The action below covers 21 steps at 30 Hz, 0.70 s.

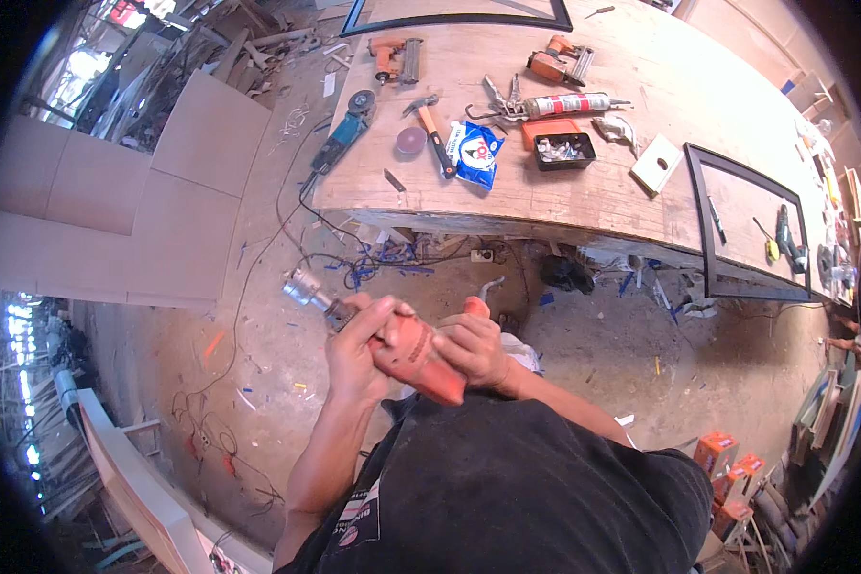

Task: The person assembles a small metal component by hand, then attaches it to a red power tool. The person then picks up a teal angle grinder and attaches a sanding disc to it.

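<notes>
A red power drill (414,356) is held in front of my body, tilted, with its silver chuck (304,287) pointing to the upper left. My left hand (359,349) is wrapped round the front of its body, behind the chuck. The fingers of my right hand (474,346) close round the drill's handle. Out of the handle's end, above that hand, sticks a short grey piece of cord (491,285). Whether a bit sits in the chuck I cannot tell.
The wooden workbench (354,182) ahead carries an angle grinder (340,139), a hammer (432,129), a caulking gun (564,105), two orange nail guns, a black box (564,151) and dark frames (703,220). Cables (325,225) trail across the floor. Large boards (115,191) lie left.
</notes>
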Motion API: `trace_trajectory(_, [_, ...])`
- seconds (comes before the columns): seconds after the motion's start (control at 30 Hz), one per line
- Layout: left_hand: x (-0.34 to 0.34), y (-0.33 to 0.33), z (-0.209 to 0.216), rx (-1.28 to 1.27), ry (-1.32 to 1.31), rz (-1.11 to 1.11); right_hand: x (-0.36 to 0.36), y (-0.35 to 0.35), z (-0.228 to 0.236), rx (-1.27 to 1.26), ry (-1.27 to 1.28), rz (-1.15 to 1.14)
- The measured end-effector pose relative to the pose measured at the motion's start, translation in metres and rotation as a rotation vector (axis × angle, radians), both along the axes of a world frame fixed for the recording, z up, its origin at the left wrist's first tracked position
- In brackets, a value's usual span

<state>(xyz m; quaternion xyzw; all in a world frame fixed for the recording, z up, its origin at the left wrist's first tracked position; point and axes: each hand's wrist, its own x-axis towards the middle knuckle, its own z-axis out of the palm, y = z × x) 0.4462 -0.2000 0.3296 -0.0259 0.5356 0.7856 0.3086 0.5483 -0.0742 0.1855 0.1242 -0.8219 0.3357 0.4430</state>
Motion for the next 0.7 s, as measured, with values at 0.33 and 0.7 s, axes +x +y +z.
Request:
trace_trajectory(0.33, [0.019, 0.116, -0.003, 0.016, -0.021, -0.154, 0.033, 0.091, -0.004, -0.120, 0.094, -0.144])
trace_trajectory(0.7, [0.036, 0.228, -0.044, 0.086, -0.076, -0.483, 0.087, 0.161, -0.017, -0.165, 0.042, -0.438])
